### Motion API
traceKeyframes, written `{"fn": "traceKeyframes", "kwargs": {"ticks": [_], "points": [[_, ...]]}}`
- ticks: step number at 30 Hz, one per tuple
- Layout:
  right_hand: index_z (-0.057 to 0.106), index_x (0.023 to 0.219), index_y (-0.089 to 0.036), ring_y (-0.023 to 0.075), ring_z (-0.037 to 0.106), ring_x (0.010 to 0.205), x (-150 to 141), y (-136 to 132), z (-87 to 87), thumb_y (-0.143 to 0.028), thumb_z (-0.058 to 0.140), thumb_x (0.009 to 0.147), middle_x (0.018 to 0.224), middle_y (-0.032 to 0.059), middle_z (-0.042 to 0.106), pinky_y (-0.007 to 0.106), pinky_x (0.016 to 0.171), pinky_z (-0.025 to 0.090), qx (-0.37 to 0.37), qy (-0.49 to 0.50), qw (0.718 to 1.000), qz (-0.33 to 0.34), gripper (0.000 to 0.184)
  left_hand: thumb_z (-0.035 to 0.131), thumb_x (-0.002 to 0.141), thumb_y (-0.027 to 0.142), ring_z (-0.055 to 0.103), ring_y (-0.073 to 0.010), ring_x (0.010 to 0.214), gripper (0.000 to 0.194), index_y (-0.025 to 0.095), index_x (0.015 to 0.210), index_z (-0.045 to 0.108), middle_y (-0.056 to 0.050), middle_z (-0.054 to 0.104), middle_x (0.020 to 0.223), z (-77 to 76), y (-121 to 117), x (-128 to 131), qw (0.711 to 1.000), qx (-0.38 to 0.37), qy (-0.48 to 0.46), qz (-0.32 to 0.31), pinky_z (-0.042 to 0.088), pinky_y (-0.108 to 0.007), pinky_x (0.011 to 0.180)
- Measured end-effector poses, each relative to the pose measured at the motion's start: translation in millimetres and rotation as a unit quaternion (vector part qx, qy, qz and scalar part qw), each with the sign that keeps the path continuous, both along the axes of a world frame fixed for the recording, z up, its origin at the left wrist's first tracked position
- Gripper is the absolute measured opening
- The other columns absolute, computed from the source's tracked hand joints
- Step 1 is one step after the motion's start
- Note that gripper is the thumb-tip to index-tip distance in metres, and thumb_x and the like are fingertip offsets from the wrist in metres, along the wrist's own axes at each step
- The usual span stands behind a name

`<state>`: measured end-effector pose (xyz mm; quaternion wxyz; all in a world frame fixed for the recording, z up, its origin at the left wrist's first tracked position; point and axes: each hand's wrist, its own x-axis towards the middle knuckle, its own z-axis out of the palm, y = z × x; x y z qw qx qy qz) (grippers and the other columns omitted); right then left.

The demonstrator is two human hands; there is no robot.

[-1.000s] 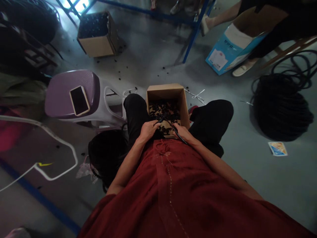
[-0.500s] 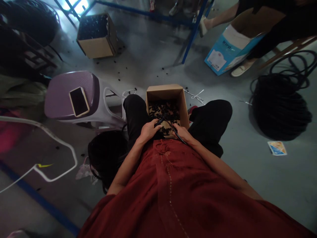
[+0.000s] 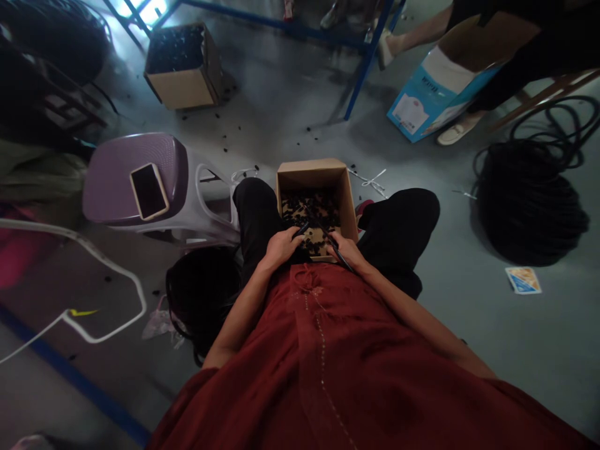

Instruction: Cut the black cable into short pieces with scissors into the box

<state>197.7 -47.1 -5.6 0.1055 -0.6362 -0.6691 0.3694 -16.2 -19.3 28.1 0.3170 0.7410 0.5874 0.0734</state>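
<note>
My left hand is closed around a black rubbery strip, whose short end sticks out past the thumb towards the right. My right hand grips a slim, dark, scissors-like tool; its thin front part points up and left, away from me, and its black handle runs back under the palm. The tool's exact kind is hard to make out. Both hands hover over the near side of an open cardboard box between my knees. Small black pieces lie scattered on the box's bottom.
To the left, a purple stool carries a phone. Black coiled bundles lie beside my left leg and at far right. A box of black pieces, a blue-white carton and a co-worker's foot are ahead.
The scissors-like tool's front part has moved away from the strip's end and now stands slightly apart from it. Both hands keep nearly the same place.
</note>
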Motion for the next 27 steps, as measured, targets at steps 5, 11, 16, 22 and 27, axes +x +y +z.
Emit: {"fn": "traceKeyframes", "kwargs": {"ticks": [5, 11, 16, 22, 27], "points": [[0.053, 0.099, -0.022, 0.0153, 0.057, 0.071, 1, 2, -0.1, -0.033, 0.050, 0.073, 0.082, 0.0014, 0.062, 0.026, 0.067, 0.042, 0.019, 0.083, 0.994, -0.064, 0.029, 0.044, 0.084, 0.038, 0.061, -0.0180, 0.082, 0.034, 0.022, 0.110, 0.058, -0.005, 0.067, 0.093, -1.8, 0, -2, 1.000, 0.003, -0.020, 0.000, 0.043, -0.025, 0.071], [0.045, 0.097, -0.021, 0.0114, 0.054, 0.060, -8, 16, 0.9, -0.034, 0.057, 0.066, 0.079, -0.0010, 0.057, 0.025, 0.056, 0.045, -0.035, 0.285, 0.950, -0.124, 0.036, 0.048, 0.081, 0.039, 0.061, -0.0186, 0.087, 0.036, 0.022, 0.111, 0.057, -0.005, 0.065, 0.100, -4.1, 0, -3, 0.997, 0.006, -0.074, -0.003, 0.044, -0.026, 0.073], [0.042, 0.096, -0.022, 0.0120, 0.055, 0.065, -23, 32, 11.6, -0.031, 0.062, 0.061, 0.081, -0.0014, 0.057, 0.025, 0.056, 0.047, -0.050, 0.373, 0.918, -0.125, 0.041, 0.055, 0.076, 0.032, 0.060, -0.0167, 0.085, 0.035, 0.021, 0.109, 0.055, -0.003, 0.065, 0.095, 1.0, -2, -3, 0.993, -0.024, -0.113, 0.016, 0.044, -0.025, 0.073], [0.043, 0.092, -0.021, 0.0099, 0.051, 0.059, -37, 35, 33.3, -0.025, 0.062, 0.059, 0.076, -0.0030, 0.054, 0.025, 0.055, 0.046, -0.063, 0.392, 0.912, -0.100, 0.038, 0.054, 0.076, 0.029, 0.059, -0.0129, 0.078, 0.027, 0.017, 0.100, 0.056, -0.001, 0.064, 0.089, 11.0, -8, -5, 0.980, -0.088, -0.180, 0.008, 0.044, -0.022, 0.070], [0.043, 0.093, -0.021, 0.0084, 0.049, 0.055, -37, 34, 40.8, -0.026, 0.062, 0.059, 0.074, -0.0044, 0.053, 0.023, 0.051, 0.042, -0.078, 0.401, 0.906, -0.115, 0.039, 0.053, 0.078, 0.028, 0.059, -0.0146, 0.087, 0.028, 0.018, 0.103, 0.056, -0.002, 0.064, 0.096, 19.2, -12, -5, 0.984, -0.069, -0.164, -0.009, 0.044, -0.024, 0.076]]}}
